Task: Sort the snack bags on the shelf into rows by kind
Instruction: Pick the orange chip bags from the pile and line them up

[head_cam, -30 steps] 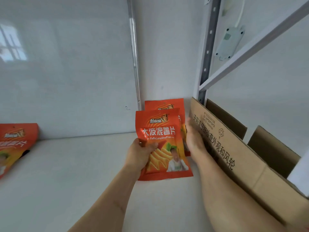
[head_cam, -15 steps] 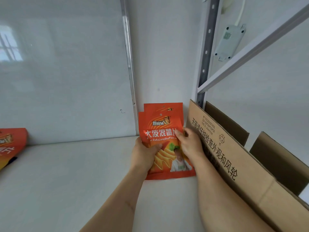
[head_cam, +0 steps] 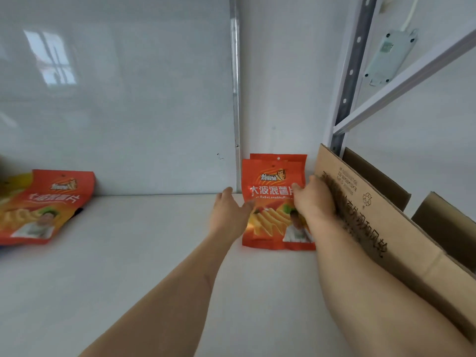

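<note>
Placement step, by the look of it — front orange bag (head_cam: pixel 273 202) stands against another at the shelf (head_cam: pixel 128 279) back wall; left hand (head_cam: pixel 228 215) spread, letting go; right hand (head_cam: pixel 313 202) steadies its edge; next, likely fetch the loose bag (head_cam: pixel 43 204) far left.

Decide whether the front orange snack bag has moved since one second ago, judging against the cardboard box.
Yes. The front orange snack bag has gone back and right, closing in on the cardboard box, and now stands against the bag behind it.
</note>
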A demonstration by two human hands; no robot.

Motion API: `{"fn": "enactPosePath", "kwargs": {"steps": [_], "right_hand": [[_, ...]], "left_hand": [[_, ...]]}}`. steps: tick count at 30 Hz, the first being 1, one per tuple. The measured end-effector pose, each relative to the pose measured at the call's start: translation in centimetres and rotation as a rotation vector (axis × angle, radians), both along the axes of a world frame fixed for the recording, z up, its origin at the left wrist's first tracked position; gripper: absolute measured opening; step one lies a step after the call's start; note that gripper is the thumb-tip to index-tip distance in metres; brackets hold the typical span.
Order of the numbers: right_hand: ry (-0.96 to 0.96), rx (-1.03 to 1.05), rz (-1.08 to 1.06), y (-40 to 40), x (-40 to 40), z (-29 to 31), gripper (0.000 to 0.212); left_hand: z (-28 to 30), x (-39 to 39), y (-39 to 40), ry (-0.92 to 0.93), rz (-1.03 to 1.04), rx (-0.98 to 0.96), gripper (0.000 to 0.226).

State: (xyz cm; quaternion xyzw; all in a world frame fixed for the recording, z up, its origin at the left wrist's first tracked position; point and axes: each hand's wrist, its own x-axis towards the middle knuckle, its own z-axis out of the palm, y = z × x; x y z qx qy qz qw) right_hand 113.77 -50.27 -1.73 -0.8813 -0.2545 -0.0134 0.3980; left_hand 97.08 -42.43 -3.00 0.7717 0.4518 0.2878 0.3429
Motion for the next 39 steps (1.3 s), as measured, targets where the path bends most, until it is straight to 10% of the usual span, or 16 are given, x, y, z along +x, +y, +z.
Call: {"fn": "enactPosePath", "kwargs": {"steps": [10,24,39], "right_hand": [[-0.792,-0.236,0.475,4.2,-17.2,-1.2,0.028],[-0.776,-0.21,0.684,13.4,-45.1,-0.2,0.025],[-0.331,-0.044,0.528,27.9,-48.0,-1.0,0.042]], "left_hand": [[-0.3,-18.9,3.6,0.765,0.03,0.93,0.014],[1.7,-44.5,8.4,0.814,0.177,0.913,0.026],[2.4,-46.8,21.9,0.482,0.338,0.736,0.031]]}}
